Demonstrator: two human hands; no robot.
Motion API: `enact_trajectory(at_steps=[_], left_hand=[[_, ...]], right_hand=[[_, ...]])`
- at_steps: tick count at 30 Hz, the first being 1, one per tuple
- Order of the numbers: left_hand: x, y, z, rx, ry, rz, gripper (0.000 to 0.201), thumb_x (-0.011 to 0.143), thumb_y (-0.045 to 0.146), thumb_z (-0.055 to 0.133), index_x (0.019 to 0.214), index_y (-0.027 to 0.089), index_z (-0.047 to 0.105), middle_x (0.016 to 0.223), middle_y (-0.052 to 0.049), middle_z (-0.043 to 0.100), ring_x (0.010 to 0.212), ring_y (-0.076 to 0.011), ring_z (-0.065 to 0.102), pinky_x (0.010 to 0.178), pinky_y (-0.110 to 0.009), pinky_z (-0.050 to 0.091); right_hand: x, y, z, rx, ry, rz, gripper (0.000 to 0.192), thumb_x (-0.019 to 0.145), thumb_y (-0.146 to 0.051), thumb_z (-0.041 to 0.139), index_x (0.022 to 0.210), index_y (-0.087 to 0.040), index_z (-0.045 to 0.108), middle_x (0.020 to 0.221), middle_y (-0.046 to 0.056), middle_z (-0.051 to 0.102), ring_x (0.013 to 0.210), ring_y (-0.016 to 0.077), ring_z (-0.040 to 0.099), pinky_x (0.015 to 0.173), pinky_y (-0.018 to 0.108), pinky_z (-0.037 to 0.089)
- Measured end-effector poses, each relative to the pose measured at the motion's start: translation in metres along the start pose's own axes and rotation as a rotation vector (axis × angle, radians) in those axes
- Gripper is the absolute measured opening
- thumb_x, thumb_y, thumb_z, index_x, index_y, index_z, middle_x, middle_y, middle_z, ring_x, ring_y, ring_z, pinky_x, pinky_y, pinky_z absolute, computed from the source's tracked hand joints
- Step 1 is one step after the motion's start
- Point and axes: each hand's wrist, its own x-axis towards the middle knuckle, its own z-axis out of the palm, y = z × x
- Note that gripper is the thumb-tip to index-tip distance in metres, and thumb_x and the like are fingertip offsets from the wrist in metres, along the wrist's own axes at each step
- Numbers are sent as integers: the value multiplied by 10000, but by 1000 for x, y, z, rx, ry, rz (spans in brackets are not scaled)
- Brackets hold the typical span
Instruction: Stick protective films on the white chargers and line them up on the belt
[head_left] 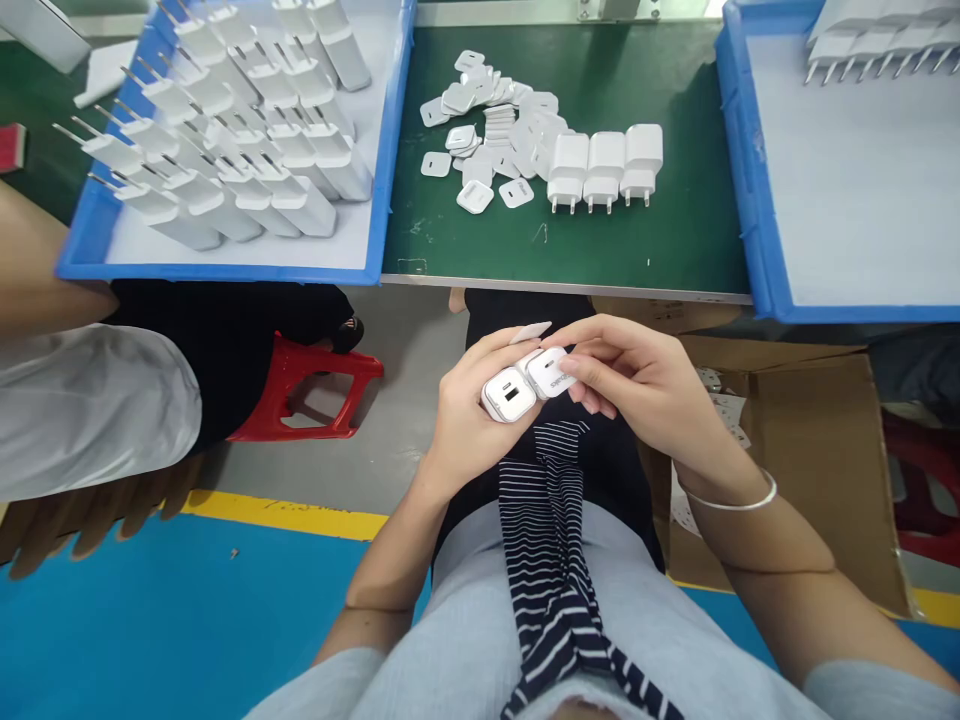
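Note:
My left hand [463,408] is closed around two white wall chargers held side by side, their port ends facing up. The nearer charger [510,396] shows two ports, one small and one larger and dark. On the end of the other lies a white cover plate [550,372] with one small slot and grey lettering. My right hand [652,385] pinches the edge of this plate with thumb and fingers. Another thin white plate [531,332] sticks out between the fingers of my left hand. The chargers' prongs are hidden below my hands.
On the green bench [675,240] lie a heap of loose white plates [517,130] and three chargers [604,165]. A blue tray [381,220] of chargers stands left, another blue tray [769,285] right. A co-worker's arm [45,260], a red stool [330,400] and a cardboard box [817,440] are nearby.

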Motion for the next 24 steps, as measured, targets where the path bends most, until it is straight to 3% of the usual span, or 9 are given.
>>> enact_trajectory(at_steps=[17,24], left_hand=[[-5,-5,5,-7,8,-10,417,793,149,819,1195,217,728,1302,-99,731,1188,-244,710,1035,-401,592],[-6,-7,7,8,-2,-17,386,808,211,824,1182,216,729,1294,-98,733,1158,-243,724,1008,-389,606]], right_hand=[[-2,-2,-2,-243,0,-1,80,944,-207,663,1023,-205,650,658,-31,673,565,117,572,542,247,446],[-3,-5,-1,-335,12,31,213,923,-174,651,1094,-249,550,537,-80,567,497,136,514,474,268,323]])
